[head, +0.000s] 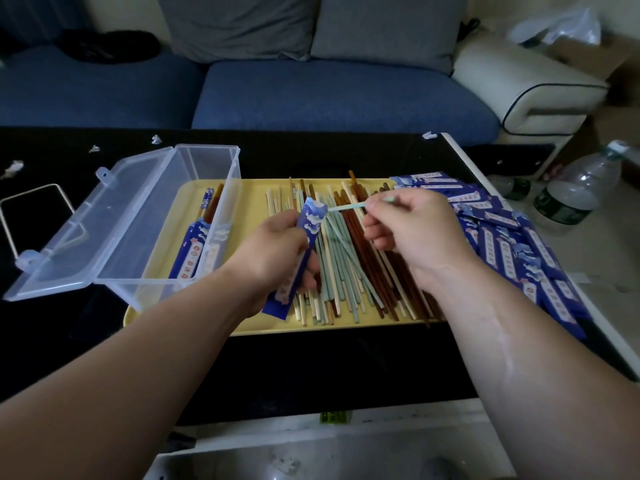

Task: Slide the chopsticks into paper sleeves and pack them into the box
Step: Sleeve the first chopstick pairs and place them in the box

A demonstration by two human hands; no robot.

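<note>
A person's left hand (277, 244) with fingers clamped on a blue paper sleeve (298, 268), right hand (412, 230) pinching a green chopstick (346, 206) at its mouth, above the yellow tray (346, 328), open clear box (156, 202) on its left edge

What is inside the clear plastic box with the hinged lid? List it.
A few blue paper sleeves lie inside the clear plastic box, brown and patterned chopstick ends sticking out. The hazy wall hides their exact number.
</note>
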